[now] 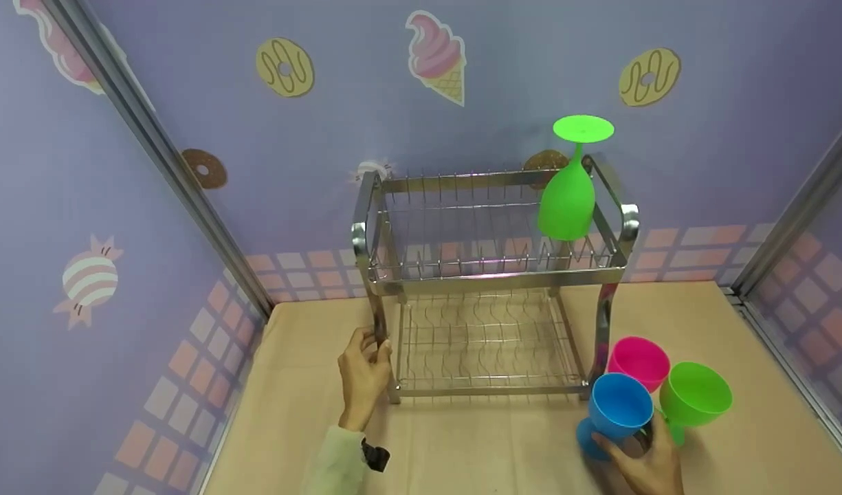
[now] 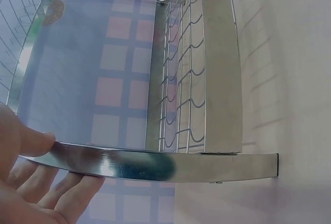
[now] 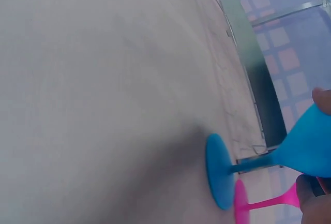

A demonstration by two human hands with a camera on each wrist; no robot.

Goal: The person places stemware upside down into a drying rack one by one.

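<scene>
A two-tier metal dish rack (image 1: pixel 500 278) stands on the table. My left hand (image 1: pixel 366 371) grips its left front post, thumb on one side and fingers (image 2: pixel 77 195) on the other. At the rack's right front corner, my right hand (image 1: pixel 644 460) holds a blue plastic goblet (image 1: pixel 621 405) by the bowl, upright. In the right wrist view the foot of the blue goblet (image 3: pixel 218 171) is close over the tabletop. Just behind it stands a pink goblet (image 1: pixel 639 361), and a green goblet (image 1: pixel 695 395) is to the right. Another green goblet (image 1: pixel 568 199) sits upside down on the upper tier's right side.
The rack's lower tier (image 1: pixel 489 337) has wavy wire dividers. A pale cloth covers the table (image 1: pixel 304 412). Purple printed walls (image 1: pixel 366 124) enclose the back and sides, with metal frame posts (image 1: pixel 166 165) at the corners.
</scene>
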